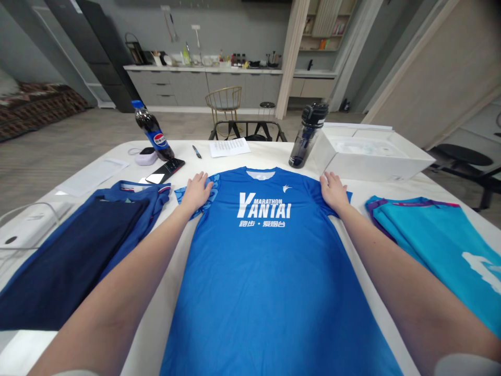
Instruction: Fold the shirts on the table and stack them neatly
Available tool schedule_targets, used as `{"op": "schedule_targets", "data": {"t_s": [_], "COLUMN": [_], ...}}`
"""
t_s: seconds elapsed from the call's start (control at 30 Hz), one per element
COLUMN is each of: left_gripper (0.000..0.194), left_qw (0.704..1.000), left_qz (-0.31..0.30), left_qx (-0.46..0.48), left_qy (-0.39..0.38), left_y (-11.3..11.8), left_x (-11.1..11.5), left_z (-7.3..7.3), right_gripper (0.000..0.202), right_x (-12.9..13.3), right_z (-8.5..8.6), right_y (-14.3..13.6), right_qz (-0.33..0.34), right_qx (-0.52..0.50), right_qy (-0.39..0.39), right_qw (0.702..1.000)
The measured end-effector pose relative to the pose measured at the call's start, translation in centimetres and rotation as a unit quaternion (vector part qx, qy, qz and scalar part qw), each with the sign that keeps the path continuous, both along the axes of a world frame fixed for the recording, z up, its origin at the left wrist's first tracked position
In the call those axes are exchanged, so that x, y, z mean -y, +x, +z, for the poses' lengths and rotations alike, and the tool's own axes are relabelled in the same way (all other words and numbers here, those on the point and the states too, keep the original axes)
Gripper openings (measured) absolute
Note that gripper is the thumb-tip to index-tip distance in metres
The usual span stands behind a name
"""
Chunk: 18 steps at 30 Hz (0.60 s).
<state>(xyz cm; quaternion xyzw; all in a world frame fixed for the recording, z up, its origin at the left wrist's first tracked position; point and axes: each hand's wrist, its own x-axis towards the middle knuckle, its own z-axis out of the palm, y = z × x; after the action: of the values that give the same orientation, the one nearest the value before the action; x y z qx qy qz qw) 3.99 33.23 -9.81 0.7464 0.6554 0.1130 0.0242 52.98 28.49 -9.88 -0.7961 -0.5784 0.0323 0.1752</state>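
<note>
1. Head view: the white table (270,156) spans the foreground.
2. The blue shirt (266,261) lies spread on it, front up, collar at the far end, lettering across the chest.
3. Dark blue clothes (78,250) lie folded left of it; a turquoise shirt (434,230) lies folded to the right.
4. The white box (364,162) stands open beyond the right sleeve; its contents seem pale, though the view is too soft to be sure.
5. The water bottle (307,138) stands beside the box; the cola bottle (154,133) stands by the phone (166,171).
6. The left hand (198,192) rests open on one sleeve, the right hand (332,190) open on the other; neither grips.
7. The pen (197,152) lies near the printed paper (229,148).
</note>
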Motion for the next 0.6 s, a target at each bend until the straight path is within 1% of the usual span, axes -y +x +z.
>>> {"op": "schedule_targets", "data": {"t_s": [0.07, 0.13, 0.23, 0.3, 0.33, 0.4, 0.53, 0.6], "left_gripper": [0.06, 0.06, 0.059, 0.06, 0.061, 0.064, 0.068, 0.068], "left_qw": [0.998, 0.994, 0.989, 0.987, 0.987, 0.988, 0.988, 0.989], "left_qz": [-0.055, -0.098, -0.139, -0.154, -0.156, -0.155, -0.148, -0.142], "left_qx": [-0.017, -0.035, -0.044, -0.036, -0.029, -0.014, 0.0, -0.001], "left_qy": [0.013, 0.009, 0.011, 0.017, 0.02, 0.013, -0.032, -0.034], "left_y": [2.0, 5.2, 9.7, 11.6, 12.1, 12.3, 11.4, 11.1], "left_x": [1.5, 3.7, 7.5, 10.1, 11.3, 13.3, 16.6, 18.1], "left_z": [0.7, 1.1, 1.0, 0.5, 0.3, -0.2, -0.3, -0.1], "right_gripper": [0.069, 0.07, 0.07, 0.069, 0.069, 0.07, 0.076, 0.077], "right_x": [0.8, 2.1, 5.2, 7.7, 8.9, 11.1, 14.4, 15.8], "right_z": [0.4, 0.6, 0.4, 0.1, -0.1, -0.3, -0.2, 0.1], "right_y": [-2.8, -6.6, -12.3, -14.9, -15.7, -16.5, -16.4, -16.2], "right_qz": [0.054, 0.11, 0.138, 0.153, 0.159, 0.169, 0.173, 0.164], "right_qx": [0.034, 0.053, 0.069, 0.075, 0.077, 0.077, 0.071, 0.069], "right_qy": [-0.001, -0.035, -0.061, -0.06, -0.057, -0.058, -0.083, -0.092], "right_qw": [0.998, 0.992, 0.986, 0.984, 0.983, 0.981, 0.979, 0.98]}}
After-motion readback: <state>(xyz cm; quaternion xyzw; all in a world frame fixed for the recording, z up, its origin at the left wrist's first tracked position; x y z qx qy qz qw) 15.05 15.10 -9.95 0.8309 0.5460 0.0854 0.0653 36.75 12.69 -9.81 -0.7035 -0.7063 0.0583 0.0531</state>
